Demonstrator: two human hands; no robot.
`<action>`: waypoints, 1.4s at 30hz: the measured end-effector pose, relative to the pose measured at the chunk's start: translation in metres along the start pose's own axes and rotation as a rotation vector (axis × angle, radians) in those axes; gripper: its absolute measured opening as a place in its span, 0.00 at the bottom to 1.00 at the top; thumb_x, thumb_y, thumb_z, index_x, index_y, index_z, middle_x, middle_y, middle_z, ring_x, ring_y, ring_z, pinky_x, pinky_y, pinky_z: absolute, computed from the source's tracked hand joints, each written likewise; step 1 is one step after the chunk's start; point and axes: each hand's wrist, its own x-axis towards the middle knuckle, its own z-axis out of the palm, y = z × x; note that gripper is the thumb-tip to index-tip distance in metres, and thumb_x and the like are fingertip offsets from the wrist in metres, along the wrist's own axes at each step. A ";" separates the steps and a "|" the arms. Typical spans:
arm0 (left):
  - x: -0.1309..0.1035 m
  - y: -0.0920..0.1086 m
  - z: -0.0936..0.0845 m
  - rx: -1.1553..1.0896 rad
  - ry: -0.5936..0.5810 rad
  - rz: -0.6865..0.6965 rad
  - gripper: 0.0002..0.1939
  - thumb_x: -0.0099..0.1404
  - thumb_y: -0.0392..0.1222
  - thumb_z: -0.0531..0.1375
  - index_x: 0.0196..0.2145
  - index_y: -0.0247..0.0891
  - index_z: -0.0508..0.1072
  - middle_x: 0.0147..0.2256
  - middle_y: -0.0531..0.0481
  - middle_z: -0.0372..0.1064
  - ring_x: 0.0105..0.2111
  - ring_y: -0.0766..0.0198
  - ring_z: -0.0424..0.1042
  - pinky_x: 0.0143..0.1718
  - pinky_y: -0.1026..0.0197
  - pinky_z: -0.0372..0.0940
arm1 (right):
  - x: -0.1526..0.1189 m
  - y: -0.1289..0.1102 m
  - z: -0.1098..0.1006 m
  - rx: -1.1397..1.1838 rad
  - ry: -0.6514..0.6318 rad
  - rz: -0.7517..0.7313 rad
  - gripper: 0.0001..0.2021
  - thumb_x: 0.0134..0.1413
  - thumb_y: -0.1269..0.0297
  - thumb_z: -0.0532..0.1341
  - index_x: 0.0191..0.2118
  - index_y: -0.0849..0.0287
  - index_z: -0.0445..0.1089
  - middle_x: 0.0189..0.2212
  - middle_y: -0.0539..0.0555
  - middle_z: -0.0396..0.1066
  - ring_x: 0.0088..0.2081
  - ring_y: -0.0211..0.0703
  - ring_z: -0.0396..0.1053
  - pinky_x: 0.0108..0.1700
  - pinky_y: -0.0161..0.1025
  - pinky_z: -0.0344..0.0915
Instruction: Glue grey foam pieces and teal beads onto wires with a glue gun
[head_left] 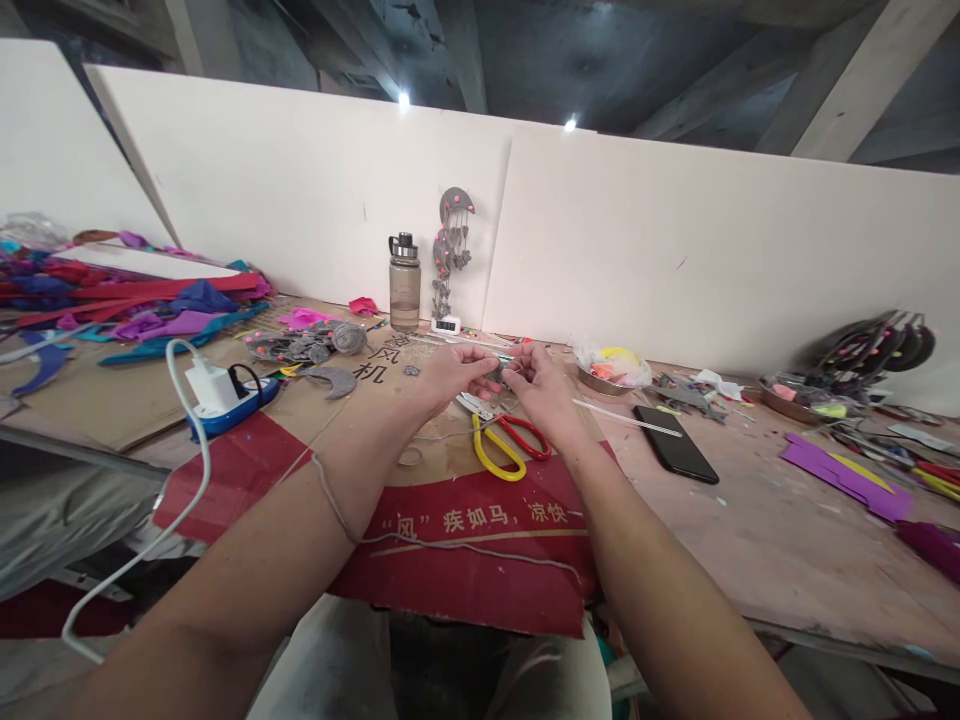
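My left hand [459, 372] and my right hand [541, 384] meet over the cardboard, fingers pinched together on a small grey piece [502, 373] mostly hidden by the fingertips. Just below them lie scissors [499, 462] with one yellow and one red handle. A grey yarn [465, 545] loops over my left forearm and across the printed cardboard [450, 585]. Left of my hands are a grey crescent [334, 381], a small grey cutout [411, 371], and a ball of grey yarn [349, 338] beside a pile of grey pieces with pink dots [292, 345].
A water bottle [405, 290] and a grey moon-shaped hanging ornament [456, 205] stand against the white panel, near a small digital timer [446, 325]. Rightward are a bowl [607, 382] and a phone [675, 445]. Colourful fabric scraps [172, 310] and a blue power strip [238, 408] with a white cable lie left.
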 end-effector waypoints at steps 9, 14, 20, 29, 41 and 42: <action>-0.003 0.002 0.002 -0.107 -0.014 -0.005 0.12 0.57 0.42 0.66 0.32 0.33 0.68 0.29 0.49 0.73 0.29 0.62 0.77 0.29 0.63 0.71 | 0.000 -0.006 -0.001 -0.093 0.067 0.013 0.10 0.52 0.58 0.56 0.32 0.59 0.68 0.26 0.48 0.65 0.29 0.37 0.60 0.34 0.36 0.57; -0.002 0.000 -0.003 -0.181 -0.151 -0.025 0.19 0.56 0.53 0.66 0.35 0.33 0.73 0.32 0.45 0.74 0.33 0.58 0.77 0.29 0.61 0.71 | 0.005 0.000 -0.006 -0.066 0.084 0.047 0.10 0.51 0.59 0.56 0.26 0.59 0.66 0.22 0.47 0.63 0.26 0.37 0.58 0.32 0.36 0.54; 0.003 -0.005 -0.009 0.023 -0.014 0.102 0.19 0.55 0.54 0.66 0.33 0.33 0.77 0.30 0.47 0.73 0.27 0.68 0.70 0.21 0.69 0.60 | 0.003 -0.001 -0.008 -0.179 0.030 0.024 0.08 0.52 0.61 0.56 0.26 0.58 0.65 0.21 0.47 0.61 0.25 0.37 0.57 0.30 0.36 0.52; 0.004 -0.007 -0.007 0.096 0.017 0.089 0.13 0.53 0.48 0.67 0.28 0.33 0.77 0.22 0.50 0.71 0.20 0.70 0.66 0.24 0.66 0.63 | -0.001 -0.003 -0.003 -0.197 0.061 -0.110 0.07 0.53 0.66 0.57 0.37 0.60 0.69 0.32 0.52 0.70 0.31 0.39 0.64 0.36 0.37 0.60; 0.003 -0.007 -0.005 -0.052 0.022 0.042 0.13 0.52 0.45 0.69 0.31 0.32 0.77 0.27 0.47 0.74 0.24 0.68 0.71 0.30 0.63 0.68 | 0.000 0.003 0.003 -0.171 0.139 -0.119 0.06 0.53 0.66 0.57 0.37 0.60 0.68 0.31 0.52 0.70 0.32 0.40 0.66 0.37 0.38 0.63; 0.003 -0.007 -0.005 -0.058 0.001 0.038 0.14 0.52 0.45 0.69 0.31 0.32 0.77 0.27 0.46 0.74 0.25 0.67 0.71 0.30 0.63 0.68 | 0.000 0.002 0.002 -0.181 0.149 -0.111 0.06 0.53 0.65 0.57 0.36 0.60 0.68 0.30 0.52 0.70 0.31 0.40 0.66 0.37 0.38 0.62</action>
